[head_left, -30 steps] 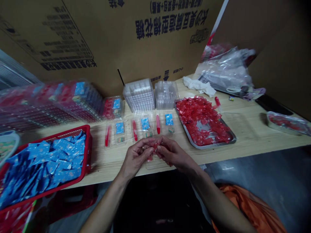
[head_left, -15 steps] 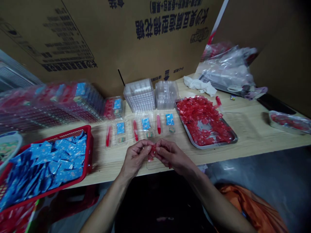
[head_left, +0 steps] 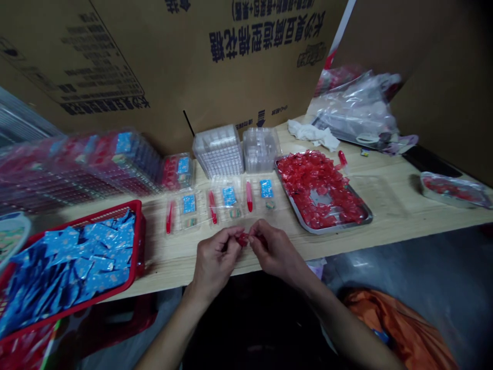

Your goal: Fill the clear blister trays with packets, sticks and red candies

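My left hand (head_left: 217,255) pinches a small red plastic-wrapped piece (head_left: 242,239) above the table's front edge. On its other side, the fingertips of my right hand (head_left: 274,252) are closed on the same piece, and the fingers hide much of it. Just beyond my hands lie three clear plastic trays (head_left: 200,210) in a row. Each contains a red pen-like stick (head_left: 249,196), a blue packet (head_left: 266,188) and a small striped piece (head_left: 270,204). To the right, a metal tray (head_left: 335,229) bears a heap of red wrapped pieces (head_left: 308,174).
At left a red basket (head_left: 139,231) is full of blue packets (head_left: 96,252), beside a white bowl (head_left: 25,234). Stacked filled trays (head_left: 123,159) and empty clear trays (head_left: 217,151) stand along a cardboard box (head_left: 173,77). Plastic bags (head_left: 354,108) lie at back right.
My hands have stayed together on the red piece, with the fingers shifting and the right hand turning slightly. The camera view has moved a little.
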`<state>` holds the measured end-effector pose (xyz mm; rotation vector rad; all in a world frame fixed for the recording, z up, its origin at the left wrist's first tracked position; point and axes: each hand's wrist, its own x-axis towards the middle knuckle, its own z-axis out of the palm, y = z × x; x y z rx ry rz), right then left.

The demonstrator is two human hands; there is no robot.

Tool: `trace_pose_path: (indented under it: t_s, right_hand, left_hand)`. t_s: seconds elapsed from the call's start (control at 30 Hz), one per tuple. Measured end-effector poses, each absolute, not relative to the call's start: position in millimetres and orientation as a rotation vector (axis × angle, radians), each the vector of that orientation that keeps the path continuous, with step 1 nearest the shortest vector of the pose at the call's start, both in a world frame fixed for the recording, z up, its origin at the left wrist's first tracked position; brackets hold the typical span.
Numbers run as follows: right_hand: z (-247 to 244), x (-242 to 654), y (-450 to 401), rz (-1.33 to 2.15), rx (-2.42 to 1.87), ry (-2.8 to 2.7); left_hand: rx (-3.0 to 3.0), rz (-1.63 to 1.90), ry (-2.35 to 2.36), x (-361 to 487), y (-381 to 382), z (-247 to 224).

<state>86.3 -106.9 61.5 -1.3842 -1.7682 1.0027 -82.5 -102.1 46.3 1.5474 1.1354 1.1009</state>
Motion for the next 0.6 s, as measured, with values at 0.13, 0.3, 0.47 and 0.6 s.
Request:
trace_pose_path:
  t_s: [0.13,0.3,0.47,0.6]
  right_hand:
    - [60.2,95.8,-106.1,1.065,-1.376,-1.684]
    - [67.4,86.5,-116.8,0.862,-1.409,-1.856]
    - [68.8,84.9,-116.8,0.892,-1.377,-1.872]
    - [67.5,90.8,-108.9,1.030,-1.320,-1.739]
  left_hand:
    - [1.493,1.038,1.046,-81.7,-101.3,55.1]
    - [1.926,1.138,1.129,-73.7,-106.3,61.7]
    - [1.576,1.065,1.157,-76.2,-105.2,56.9]
    - [0.880,0.921,0.961,-83.4,-97.4,53.6]
